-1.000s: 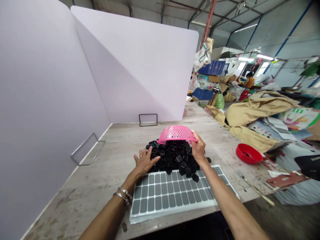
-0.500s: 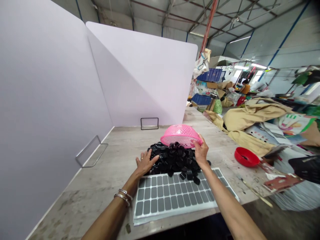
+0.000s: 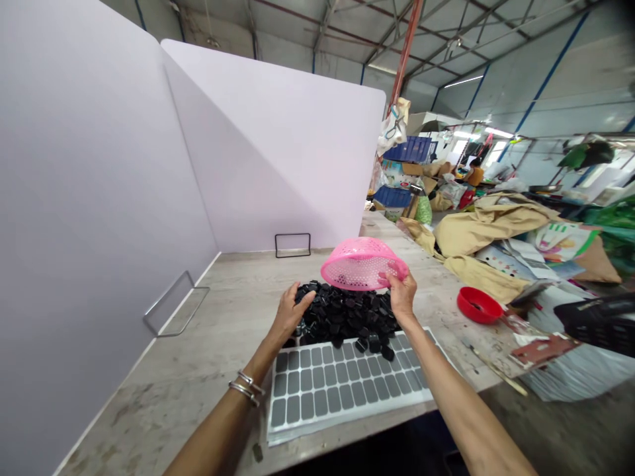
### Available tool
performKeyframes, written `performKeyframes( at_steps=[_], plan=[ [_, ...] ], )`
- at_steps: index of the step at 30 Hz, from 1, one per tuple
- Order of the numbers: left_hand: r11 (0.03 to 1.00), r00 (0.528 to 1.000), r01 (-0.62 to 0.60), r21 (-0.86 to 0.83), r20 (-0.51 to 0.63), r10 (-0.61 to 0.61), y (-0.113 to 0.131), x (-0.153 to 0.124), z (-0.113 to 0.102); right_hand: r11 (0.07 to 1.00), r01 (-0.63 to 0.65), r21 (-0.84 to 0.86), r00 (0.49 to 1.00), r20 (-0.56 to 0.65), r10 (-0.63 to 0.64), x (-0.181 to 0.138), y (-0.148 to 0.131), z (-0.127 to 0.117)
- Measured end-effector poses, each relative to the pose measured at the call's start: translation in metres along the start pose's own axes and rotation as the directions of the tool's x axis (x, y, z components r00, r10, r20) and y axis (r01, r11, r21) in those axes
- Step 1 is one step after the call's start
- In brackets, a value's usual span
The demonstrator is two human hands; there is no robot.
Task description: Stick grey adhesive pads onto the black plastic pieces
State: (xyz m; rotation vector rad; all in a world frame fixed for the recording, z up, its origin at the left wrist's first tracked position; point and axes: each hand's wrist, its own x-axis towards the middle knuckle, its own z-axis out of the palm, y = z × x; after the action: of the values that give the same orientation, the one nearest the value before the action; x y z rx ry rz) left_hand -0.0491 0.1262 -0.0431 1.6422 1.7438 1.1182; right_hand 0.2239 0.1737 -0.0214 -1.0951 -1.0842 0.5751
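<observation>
My right hand (image 3: pixel 403 295) grips the rim of a pink perforated plastic basket (image 3: pixel 360 263), tilted over so that its hollow side faces me. Beneath it lies a heap of small black plastic pieces (image 3: pixel 342 314). At the heap's left edge is my left hand (image 3: pixel 291 312), fingers stretched and thumb apart, holding nothing. A sheet of grey rounded rectangular stickers (image 3: pixel 342 380) lies in front of the heap, with a few black pieces on its far edge.
A red round bowl (image 3: pixel 479 305) stands near the table's right edge, with a thin stick (image 3: pixel 499 370) closer to me. White partition panels (image 3: pixel 278 152) with wire feet (image 3: pixel 292 245) border the back and left. Sacks and cartons (image 3: pixel 491 225) are piled beyond the right side.
The pink basket has risen slightly off the heap and tipped further, showing more of its inside. My left hand has turned more upright beside the pieces. The view has shifted a little.
</observation>
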Motion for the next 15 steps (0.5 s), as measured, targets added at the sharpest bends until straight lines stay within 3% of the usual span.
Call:
performKeyframes(
  at_steps=[2,4,6,8,10,12,15],
  plan=[
    [0.995,0.999,-0.049,-0.082,-0.008,0.049,0.014,-0.003,0.005,0.998,-0.057,-0.004,0.995,0.077,0.057,-0.007,-0.010,0.004],
    [0.959,0.997,-0.079,-0.273,-0.033,0.072,0.028,-0.006,0.009,0.991,-0.129,-0.027,0.969,0.207,0.132,-0.019,-0.022,0.006],
    [0.870,0.996,-0.069,-0.488,-0.077,0.037,0.037,-0.010,0.006,0.976,-0.205,-0.069,0.902,0.372,0.216,-0.033,-0.035,0.001],
    [0.792,0.992,-0.036,-0.609,-0.115,-0.043,0.040,-0.014,-0.006,0.957,-0.260,-0.130,0.796,0.532,0.289,-0.044,-0.048,-0.013],
    [0.774,0.978,0.006,-0.633,-0.158,-0.136,0.036,-0.018,-0.030,0.929,-0.296,-0.220,0.675,0.640,0.367,-0.052,-0.057,-0.037],
    [0.730,0.934,0.059,-0.680,-0.221,-0.281,0.026,-0.025,-0.063,0.893,-0.305,-0.330,0.565,0.692,0.449,-0.059,-0.060,-0.065],
    [0.773,0.876,0.201,-0.602,-0.242,-0.417,0.002,-0.044,-0.117,0.839,-0.255,-0.481,0.426,0.723,0.544,-0.070,-0.056,-0.098]
  ],
)
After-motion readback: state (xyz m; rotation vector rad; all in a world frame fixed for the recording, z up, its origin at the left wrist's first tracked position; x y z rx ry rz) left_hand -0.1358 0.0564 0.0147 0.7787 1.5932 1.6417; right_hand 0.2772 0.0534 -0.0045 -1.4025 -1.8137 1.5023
